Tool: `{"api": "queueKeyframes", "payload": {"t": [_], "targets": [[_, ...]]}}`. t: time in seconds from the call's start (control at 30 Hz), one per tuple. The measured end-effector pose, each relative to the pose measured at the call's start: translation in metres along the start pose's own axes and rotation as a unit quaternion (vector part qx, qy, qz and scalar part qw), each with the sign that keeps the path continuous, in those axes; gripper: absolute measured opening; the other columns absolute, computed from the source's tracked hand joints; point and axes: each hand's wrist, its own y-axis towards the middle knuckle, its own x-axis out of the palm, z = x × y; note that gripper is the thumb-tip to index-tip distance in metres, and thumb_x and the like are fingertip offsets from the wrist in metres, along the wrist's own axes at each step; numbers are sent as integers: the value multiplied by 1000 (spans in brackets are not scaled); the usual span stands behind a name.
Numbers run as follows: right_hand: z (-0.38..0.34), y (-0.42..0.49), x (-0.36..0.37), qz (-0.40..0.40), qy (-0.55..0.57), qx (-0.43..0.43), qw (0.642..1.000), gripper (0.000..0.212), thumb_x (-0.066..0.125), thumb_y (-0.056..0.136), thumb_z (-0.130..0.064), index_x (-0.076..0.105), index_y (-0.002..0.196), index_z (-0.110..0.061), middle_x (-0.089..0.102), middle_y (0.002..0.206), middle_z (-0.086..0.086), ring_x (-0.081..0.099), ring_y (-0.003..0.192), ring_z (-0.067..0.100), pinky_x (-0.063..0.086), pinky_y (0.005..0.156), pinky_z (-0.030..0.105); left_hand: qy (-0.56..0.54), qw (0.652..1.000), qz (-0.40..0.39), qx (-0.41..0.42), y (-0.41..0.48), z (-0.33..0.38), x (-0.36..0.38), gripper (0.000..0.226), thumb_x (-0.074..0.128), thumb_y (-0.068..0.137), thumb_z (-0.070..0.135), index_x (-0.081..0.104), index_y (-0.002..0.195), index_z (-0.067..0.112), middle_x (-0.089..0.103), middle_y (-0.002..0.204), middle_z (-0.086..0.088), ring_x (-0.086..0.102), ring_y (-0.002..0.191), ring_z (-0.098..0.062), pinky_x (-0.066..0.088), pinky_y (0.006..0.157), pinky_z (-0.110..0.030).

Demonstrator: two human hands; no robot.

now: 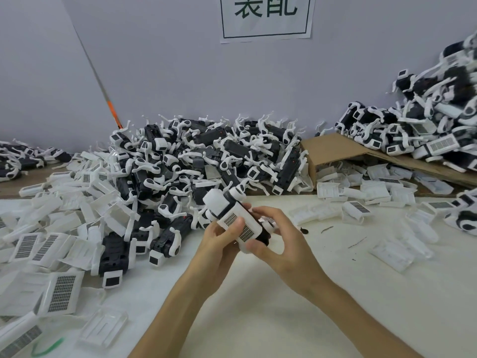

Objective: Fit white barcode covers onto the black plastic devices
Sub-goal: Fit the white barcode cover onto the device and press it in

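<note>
White tabletop [258,293] fills my view; at centre both hands hold one black plastic device [228,202] with a white barcode-labelled cover [238,223] lying along it. My left hand [219,244] wraps it from 8 o'clock, thumb pressing the label; my right hand [278,241] curls round its near end from 4 o'clock. I judge the cover is being seated; next, a firm squeeze until flush. A heap of black devices [206,156] crowds 11 o'clock, loose white covers [51,241] 9 o'clock, neither obstructing.

Matt white plastic cover [238,224] on a black plastic device [263,235]; brown corrugated cardboard [333,148]; smooth pale tabletop [258,306].
</note>
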Motion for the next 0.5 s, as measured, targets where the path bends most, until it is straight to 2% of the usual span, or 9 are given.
{"api": "queueKeyframes", "payload": {"t": [0.1,0.23,0.37,0.5], "targets": [[-2,-1,-1,31,-29,-22,999,49,69,80,-56,54,125,-48,60,122,-25,53,123,4,43,97,20,15,999,-47,6,-2,0,4,55,75,89,34,58,132,5,67,121,-19,65,113,-35,55,93,-40],[-8,0,-4,60,-43,-59,996,44,72,79,-50,59,120,-40,66,113,-22,59,115,2,40,91,9,33,997,-67,10,-3,0,6,57,69,94,35,52,137,2,65,124,-24,64,114,-36,54,92,-38],[-11,-1,-3,68,-13,-75,995,39,77,78,-37,62,113,-26,71,102,-20,66,104,4,45,84,12,43,998,-53,-2,-5,-2,8,58,67,93,45,57,134,5,66,126,-23,63,119,-36,54,94,-38],[-13,-4,1,75,29,-66,995,37,79,80,-30,60,111,-26,70,102,-21,67,103,5,52,82,19,43,997,-61,8,-6,-2,12,45,60,97,45,65,128,12,67,127,-21,64,120,-33,54,92,-31]]}}
